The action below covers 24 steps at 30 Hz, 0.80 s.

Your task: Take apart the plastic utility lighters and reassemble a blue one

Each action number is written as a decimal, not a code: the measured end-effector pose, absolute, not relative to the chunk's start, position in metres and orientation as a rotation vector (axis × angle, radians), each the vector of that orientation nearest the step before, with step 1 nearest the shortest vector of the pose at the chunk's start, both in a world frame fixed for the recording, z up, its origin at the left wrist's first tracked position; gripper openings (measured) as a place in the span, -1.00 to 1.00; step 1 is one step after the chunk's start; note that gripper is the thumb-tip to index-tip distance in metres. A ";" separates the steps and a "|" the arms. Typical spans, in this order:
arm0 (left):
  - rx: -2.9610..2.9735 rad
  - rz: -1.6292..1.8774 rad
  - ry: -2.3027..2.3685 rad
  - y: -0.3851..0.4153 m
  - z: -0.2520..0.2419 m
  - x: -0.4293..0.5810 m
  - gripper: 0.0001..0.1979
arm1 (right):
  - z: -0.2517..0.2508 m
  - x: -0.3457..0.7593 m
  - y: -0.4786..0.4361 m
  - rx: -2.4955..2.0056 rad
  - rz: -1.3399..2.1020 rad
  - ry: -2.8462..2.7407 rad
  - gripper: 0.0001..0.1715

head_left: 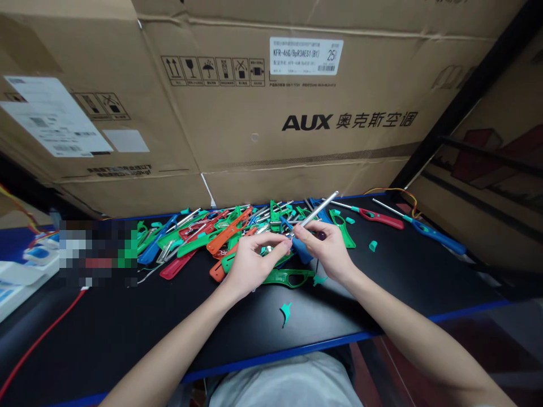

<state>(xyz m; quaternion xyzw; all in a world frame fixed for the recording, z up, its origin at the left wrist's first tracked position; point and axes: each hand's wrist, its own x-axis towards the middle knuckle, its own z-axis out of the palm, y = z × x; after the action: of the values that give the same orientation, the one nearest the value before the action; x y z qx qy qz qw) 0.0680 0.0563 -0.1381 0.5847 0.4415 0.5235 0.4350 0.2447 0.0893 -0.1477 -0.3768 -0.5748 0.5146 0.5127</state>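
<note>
Left grip (253, 259) and right grip (328, 249) pinch one blue lighter (302, 250) — half-built, we judge. A finished red lighter (379, 218) lies right of them; loose shells (229, 234) beyond await.

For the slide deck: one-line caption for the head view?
Left hand and right hand hold a blue lighter over a pile of coloured lighter parts on a black table.

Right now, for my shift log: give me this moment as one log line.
left hand: pinching blue lighter | right hand: gripping same lighter, metal tube pointing up-right | behind: pile of coloured lighter parts | surface: black table
</note>
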 end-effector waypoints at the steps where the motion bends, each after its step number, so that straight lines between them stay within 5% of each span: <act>1: 1.460 1.304 1.107 0.057 -0.139 0.068 -0.80 | -0.148 0.244 0.089 -0.911 1.227 -1.384 -0.52; 24: 1.793 1.364 1.332 0.063 -0.153 0.065 -0.80 | -0.155 0.238 0.091 -1.001 1.284 -1.350 -0.44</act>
<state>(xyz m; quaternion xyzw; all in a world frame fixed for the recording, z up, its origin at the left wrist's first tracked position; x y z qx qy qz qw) 0.0652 0.0632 -0.1533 0.6617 0.4916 0.5035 0.2590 0.2375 0.0909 -0.1547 -0.4123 -0.5560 0.5288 0.4912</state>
